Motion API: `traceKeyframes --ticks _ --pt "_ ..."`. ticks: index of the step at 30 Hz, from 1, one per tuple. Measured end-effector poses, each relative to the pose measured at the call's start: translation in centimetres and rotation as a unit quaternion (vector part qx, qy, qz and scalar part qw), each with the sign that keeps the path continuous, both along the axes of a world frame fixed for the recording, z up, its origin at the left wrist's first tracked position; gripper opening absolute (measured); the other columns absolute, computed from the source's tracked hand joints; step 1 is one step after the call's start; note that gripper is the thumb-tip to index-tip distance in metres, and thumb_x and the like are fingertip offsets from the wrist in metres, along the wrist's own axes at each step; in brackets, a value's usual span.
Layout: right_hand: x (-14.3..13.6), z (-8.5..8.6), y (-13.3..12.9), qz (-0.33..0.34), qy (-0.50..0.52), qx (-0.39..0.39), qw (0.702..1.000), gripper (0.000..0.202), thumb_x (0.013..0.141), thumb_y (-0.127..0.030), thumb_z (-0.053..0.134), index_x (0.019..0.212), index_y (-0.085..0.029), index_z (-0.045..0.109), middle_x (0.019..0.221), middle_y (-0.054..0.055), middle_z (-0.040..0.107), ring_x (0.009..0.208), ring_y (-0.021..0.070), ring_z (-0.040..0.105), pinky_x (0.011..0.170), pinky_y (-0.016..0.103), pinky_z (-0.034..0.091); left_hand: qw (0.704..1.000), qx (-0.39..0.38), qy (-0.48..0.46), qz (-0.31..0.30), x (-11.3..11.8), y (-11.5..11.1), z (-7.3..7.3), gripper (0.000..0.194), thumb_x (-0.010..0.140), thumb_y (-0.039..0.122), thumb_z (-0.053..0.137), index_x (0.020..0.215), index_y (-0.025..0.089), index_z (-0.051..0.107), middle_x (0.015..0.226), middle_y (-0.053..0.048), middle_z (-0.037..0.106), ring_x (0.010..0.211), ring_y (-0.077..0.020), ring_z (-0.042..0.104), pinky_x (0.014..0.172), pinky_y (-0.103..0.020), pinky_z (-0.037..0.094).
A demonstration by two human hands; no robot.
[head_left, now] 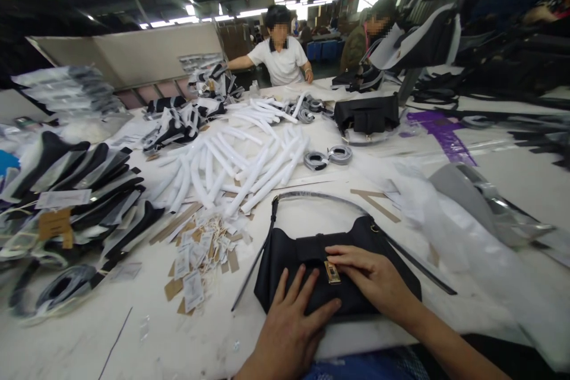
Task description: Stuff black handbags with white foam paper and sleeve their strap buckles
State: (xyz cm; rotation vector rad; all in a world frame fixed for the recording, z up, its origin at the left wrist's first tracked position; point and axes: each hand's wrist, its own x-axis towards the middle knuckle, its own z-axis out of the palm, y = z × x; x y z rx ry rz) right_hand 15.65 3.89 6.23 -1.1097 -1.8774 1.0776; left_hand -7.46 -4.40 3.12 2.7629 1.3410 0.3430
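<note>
A black handbag (307,249) lies in front of me on the white table, its front flap facing me. A wrapped handle (320,195) arches behind it, and a thin dark strap (418,261) trails off to the right. My left hand (291,323) rests on the lower front of the bag with its fingers spread. At the bag's middle, my right hand (378,279) has its fingers bent around a gold clasp (332,272), touching its upper edge and right side. The fingers partly cover the flap above the clasp.
Left of the bag lie paper tags (193,288) and white padded tubes (244,166). Wrapped black bag pieces (89,190) are piled at far left. Another black bag (367,113) and two coiled straps (339,154) lie beyond. White plastic film (463,237) spreads at right. A co-worker (281,59) stands across the table.
</note>
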Motion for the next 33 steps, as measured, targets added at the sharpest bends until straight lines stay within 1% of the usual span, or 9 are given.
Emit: traceKeyframes --ticks 3,9,14,16,19,21,24,29,33 --pt "0.2 -0.5 -0.3 0.012 -0.006 0.026 1.0 0.024 0.096 -0.027 0.057 0.109 -0.027 0.077 0.123 0.006 0.071 0.115 0.0219 0.067 0.101 0.037 0.055 1.0 -0.016 -0.012 0.006 0.0 -0.2 0.2 0.076 0.092 0.023 0.061 0.152 0.049 0.023 0.166 -0.007 0.019 0.151 -0.0342 0.02 0.116 -0.065 0.029" --pt "0.7 -0.9 -0.6 0.072 0.004 0.003 0.997 0.034 0.09 -0.032 0.069 0.122 -0.023 0.069 0.138 0.011 0.06 0.128 0.0255 0.058 0.105 0.038 0.052 1.0 -0.003 -0.017 0.012 0.2 -0.2 0.0 0.067 0.096 0.03 0.058 0.151 0.049 0.026 0.166 -0.004 0.018 0.15 -0.0342 0.023 0.117 -0.064 0.027" --pt "0.8 -1.3 -0.8 0.066 0.008 0.0 0.998 0.034 0.088 -0.031 0.071 0.121 -0.023 0.067 0.137 0.012 0.059 0.128 0.0259 0.057 0.105 0.038 0.052 0.998 -0.038 -0.046 0.016 0.2 -0.1 0.7 0.064 0.094 0.033 0.061 0.15 0.047 0.033 0.164 -0.004 0.023 0.149 -0.0344 0.025 0.116 -0.066 0.029" --pt "0.8 -1.2 -0.9 0.074 0.003 0.0 0.997 0.036 0.088 -0.031 0.07 0.123 -0.023 0.065 0.139 0.013 0.057 0.129 0.0262 0.056 0.105 0.038 0.052 0.994 -0.073 -0.084 0.016 0.0 0.1 1.2 0.061 0.092 0.034 0.064 0.147 0.042 0.04 0.161 -0.005 0.033 0.147 -0.0338 0.031 0.115 -0.066 0.03" --pt "0.8 -1.2 -0.9 0.083 0.006 0.005 0.996 0.038 0.088 -0.03 0.07 0.125 -0.023 0.064 0.141 0.013 0.055 0.131 0.0268 0.054 0.106 0.039 0.051 0.97 -0.115 -0.207 0.052 -0.1 0.7 2.0 0.044 0.092 0.031 0.062 0.135 0.035 0.054 0.139 -0.002 0.061 0.132 -0.0259 0.054 0.115 -0.057 0.038" --pt "0.9 -1.3 -0.7 0.088 0.016 0.001 0.996 0.039 0.088 -0.029 0.069 0.126 -0.023 0.063 0.141 0.013 0.054 0.132 0.0265 0.053 0.107 0.038 0.05 0.94 -0.127 -0.298 0.107 0.0 1.3 2.4 0.032 0.094 0.025 0.06 0.125 0.032 0.061 0.121 0.001 0.071 0.115 -0.0195 0.065 0.109 -0.044 0.047" --pt "1.1 -1.8 -0.5 0.093 0.034 -0.014 0.995 0.04 0.089 -0.03 0.069 0.128 -0.025 0.062 0.143 0.012 0.053 0.132 0.0259 0.053 0.108 0.038 0.05 0.912 -0.142 -0.353 0.154 0.5 2.4 3.1 0.026 0.091 0.016 0.062 0.114 0.028 0.065 0.11 0.0 0.073 0.102 -0.0169 0.069 0.094 -0.032 0.054" --pt "1.2 -2.2 -0.2 0.093 0.059 -0.023 0.994 0.041 0.091 -0.031 0.068 0.131 -0.025 0.061 0.144 0.012 0.052 0.133 0.0258 0.052 0.108 0.038 0.049 0.917 -0.147 -0.35 0.121 1.5 3.7 4.5 0.034 0.081 0.006 0.071 0.109 0.024 0.065 0.109 -0.002 0.069 0.1 -0.0177 0.065 0.089 -0.029 0.053" --pt "1.2 -2.3 -0.2 0.088 0.067 -0.015 0.994 0.041 0.09 -0.031 0.068 0.13 -0.025 0.062 0.143 0.013 0.054 0.132 0.0274 0.053 0.108 0.04 0.05 0.92 -0.142 -0.353 0.096 2.1 4.2 5.3 0.035 0.079 0.008 0.076 0.107 0.025 0.064 0.108 -0.002 0.067 0.1 -0.0175 0.063 0.089 -0.028 0.051"
